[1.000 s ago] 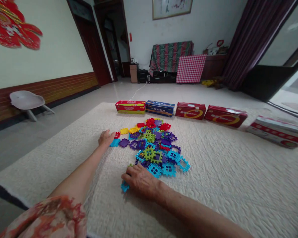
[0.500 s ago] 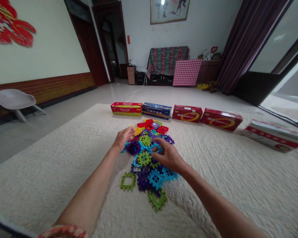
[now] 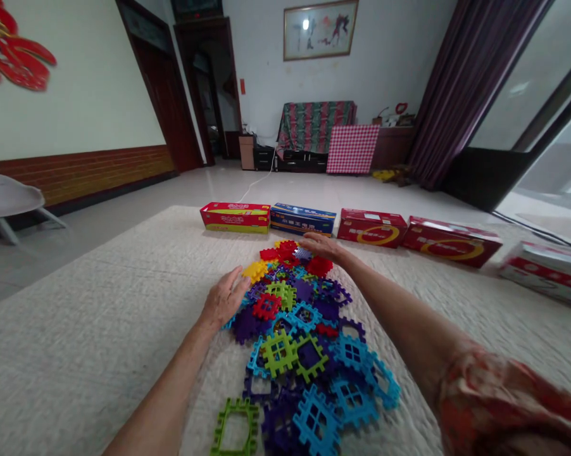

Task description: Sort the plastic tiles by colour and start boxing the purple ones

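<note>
"Where's the pile of plastic pieces (image 3: 303,291)?"
"On the mat (image 3: 124,285), stretching toward its far edge."
"And the hands?"
"Left hand (image 3: 225,299) at the pile's side, fingers loosely apart; right hand (image 3: 321,246) at its far end, fingers straight, unclenched."

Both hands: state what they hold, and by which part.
No hold shows: the left hand is at the left edge of the plastic pieces, the right hand at their far end.

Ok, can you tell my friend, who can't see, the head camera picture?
A heap of colourful notched plastic pieces lies on a pale mat, with a person's left hand at its left edge and right hand near its far end. Five boxes stand in a row beyond.
</note>
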A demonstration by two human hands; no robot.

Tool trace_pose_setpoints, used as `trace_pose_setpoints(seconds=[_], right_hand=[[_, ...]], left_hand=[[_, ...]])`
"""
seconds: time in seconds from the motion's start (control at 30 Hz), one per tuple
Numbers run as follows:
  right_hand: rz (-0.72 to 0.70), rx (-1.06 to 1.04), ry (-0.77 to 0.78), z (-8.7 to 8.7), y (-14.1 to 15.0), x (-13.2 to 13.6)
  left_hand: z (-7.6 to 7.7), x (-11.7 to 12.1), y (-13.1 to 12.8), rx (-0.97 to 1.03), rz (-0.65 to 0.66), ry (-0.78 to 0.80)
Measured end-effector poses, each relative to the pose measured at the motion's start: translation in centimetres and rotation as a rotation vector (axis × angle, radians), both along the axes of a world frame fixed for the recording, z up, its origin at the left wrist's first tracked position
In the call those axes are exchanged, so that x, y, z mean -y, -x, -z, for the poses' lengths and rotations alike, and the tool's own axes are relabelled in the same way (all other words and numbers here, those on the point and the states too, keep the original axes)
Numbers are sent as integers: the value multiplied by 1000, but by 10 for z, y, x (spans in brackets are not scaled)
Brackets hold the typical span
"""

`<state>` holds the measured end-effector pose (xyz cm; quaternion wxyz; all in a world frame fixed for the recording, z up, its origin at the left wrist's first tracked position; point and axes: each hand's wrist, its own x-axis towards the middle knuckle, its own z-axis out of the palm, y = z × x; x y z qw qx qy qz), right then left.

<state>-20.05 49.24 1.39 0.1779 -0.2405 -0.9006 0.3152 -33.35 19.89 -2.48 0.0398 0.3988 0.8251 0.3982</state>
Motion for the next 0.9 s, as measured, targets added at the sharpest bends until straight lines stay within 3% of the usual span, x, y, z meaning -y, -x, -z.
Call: trace_pose_setpoints(seconds=[0.13, 0.23, 0.43, 0.57, 0.67, 0.77, 0.83, 0.9], right_hand=[[-15, 77, -24, 9, 25, -5], [-3, 142, -57, 7, 22, 2], [124, 202, -72, -15, -25, 11], [148, 212, -42, -24, -61, 25], [76, 122, 22, -28, -88, 51], [-92, -65, 86, -36, -125, 92], [-155, -169, -48, -42, -154, 128], [-223, -218, -193, -44, -184, 170]], left_hand=[[0, -9, -9, -46, 152, 2], [-3, -14, -18, -25, 188, -28], [-11, -22, -42, 72, 296, -123], [-30, -23, -61, 156, 390, -160], [-52, -18, -72, 238, 450, -216], [-64, -1, -76, 229, 408, -245], [-57, 19, -75, 149, 329, -203], [-39, 44, -73, 6, 241, -116]])
